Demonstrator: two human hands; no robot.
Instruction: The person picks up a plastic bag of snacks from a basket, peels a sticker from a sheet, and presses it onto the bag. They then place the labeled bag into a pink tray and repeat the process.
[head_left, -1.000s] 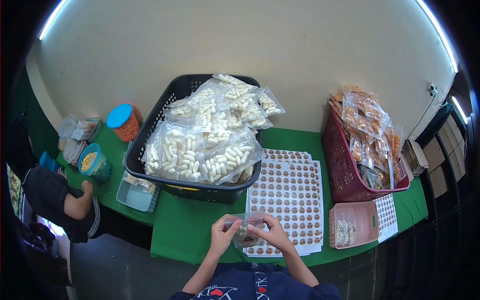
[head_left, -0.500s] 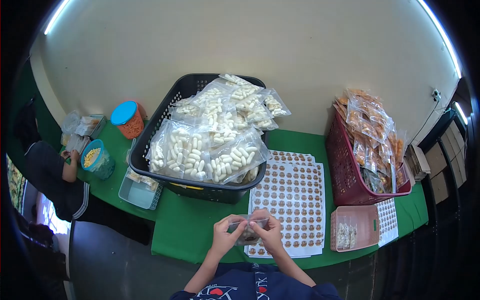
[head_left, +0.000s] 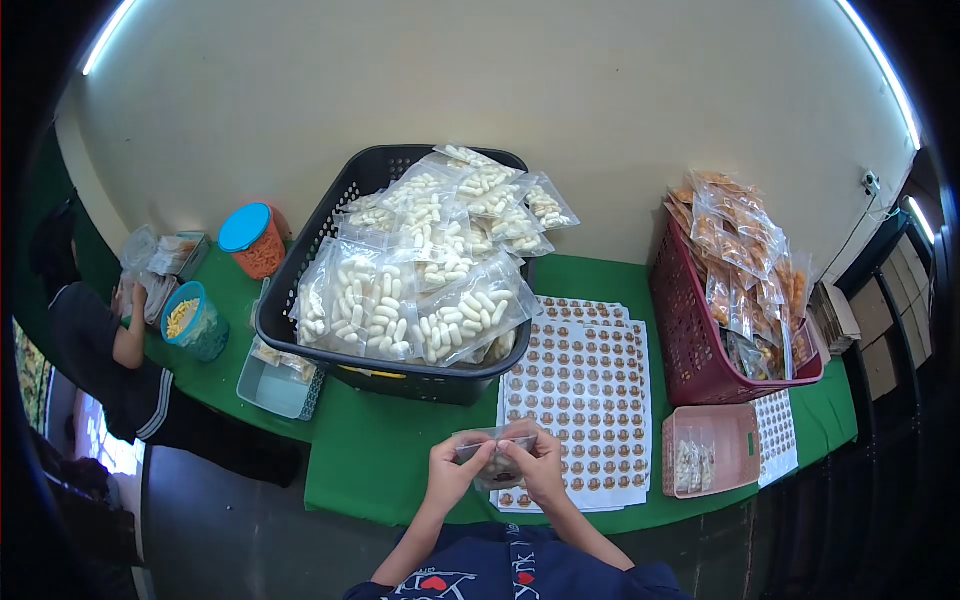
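Note:
Both hands hold one small clear plastic bag (head_left: pixel 494 476) near the table's front edge. My left hand (head_left: pixel 455 466) pinches its top edge from the left. My right hand (head_left: pixel 537 468) grips the same edge from the right, the two thumbs close together. Pale pieces and a dark round mark show faintly through the plastic. Beneath and to the right of the hands lie white sheets of round brown stickers (head_left: pixel 590 400). Beyond them stands a black basket (head_left: pixel 430 385) heaped with clear bags of white pieces (head_left: pixel 374 307).
A maroon basket (head_left: pixel 690 340) of orange-filled bags stands right, behind a pink tray (head_left: pixel 712 480) with small bags. At left are a grey-blue tray (head_left: pixel 275 393), a blue-lidded tub (head_left: pixel 262 250), a teal tub (head_left: pixel 205 335) and a co-worker (head_left: pixel 105 340).
My hands keep their pinch on the bag, nearly unmoved. At the left, the co-worker's hands have moved up and back, away from the teal tub. The view has shifted very slightly.

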